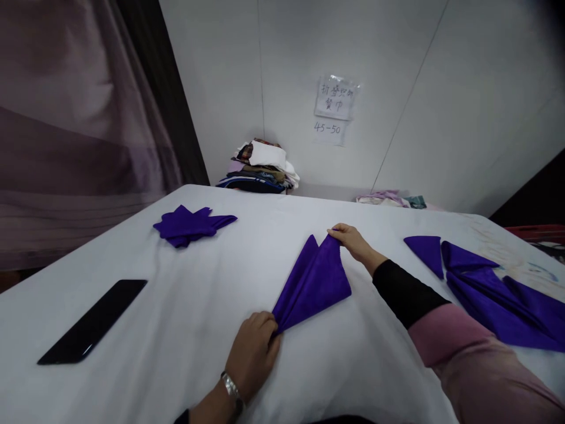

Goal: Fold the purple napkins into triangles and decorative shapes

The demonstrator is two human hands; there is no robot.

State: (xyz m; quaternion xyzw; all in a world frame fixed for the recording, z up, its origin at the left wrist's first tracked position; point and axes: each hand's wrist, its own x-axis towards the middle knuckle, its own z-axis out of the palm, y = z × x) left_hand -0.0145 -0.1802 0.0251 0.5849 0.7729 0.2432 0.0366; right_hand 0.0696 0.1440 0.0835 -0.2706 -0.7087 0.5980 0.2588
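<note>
White-covered table [176,353], nearest edge: left hand [253,350], watch at the wrist, fingers closed in a pinch on the near tip of one purple napkin [315,282], which lies fanned at table centre. Right hand [353,240], arm extended, pinches its far corner. One black phone [92,321] lies left, one folded purple napkin [192,225] far left, several purple cloths [485,288] right, count unclear, one fabric pile [262,168] by the wall

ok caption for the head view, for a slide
Folded purple napkin on a white table, left hand gripping its narrow end, right hand pinching its far tip.
</note>
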